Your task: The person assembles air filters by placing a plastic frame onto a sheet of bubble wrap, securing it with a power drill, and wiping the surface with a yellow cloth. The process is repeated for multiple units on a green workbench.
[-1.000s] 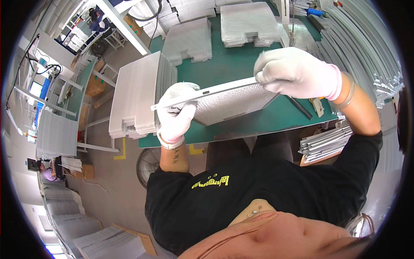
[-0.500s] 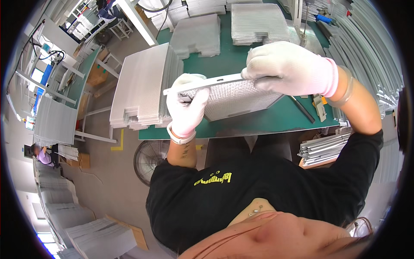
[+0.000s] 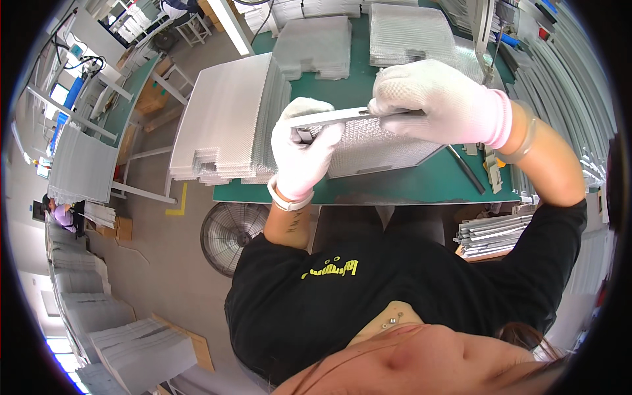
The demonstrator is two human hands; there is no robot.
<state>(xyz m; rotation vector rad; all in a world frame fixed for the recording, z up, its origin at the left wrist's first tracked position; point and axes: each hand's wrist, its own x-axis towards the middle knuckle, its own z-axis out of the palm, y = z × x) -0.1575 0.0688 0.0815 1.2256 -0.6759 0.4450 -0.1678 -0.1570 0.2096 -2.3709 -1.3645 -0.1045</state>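
I hold a rectangular mesh panel, silvery and finely patterned, tilted above the green table. Along its upper edge runs a narrow white metal frame strip with a small slot. My left hand, in a white knit glove, is closed on the strip near its left end, thumb on the near side. Toward the other end my right hand, gloved in white with a pink cuff, has its fingers closed over the strip. That hand hides the strip's right end and the panel's upper right corner.
Notched mesh sheets form a tall stack at left, with two lower stacks behind. A black rod-like tool and a yellow-and-metal piece lie right. Below are metal strips and a floor fan.
The view has shifted slightly. My left hand and the strip have moved right and a little up, bringing the left hand closer to the right. Both hands keep their grip.
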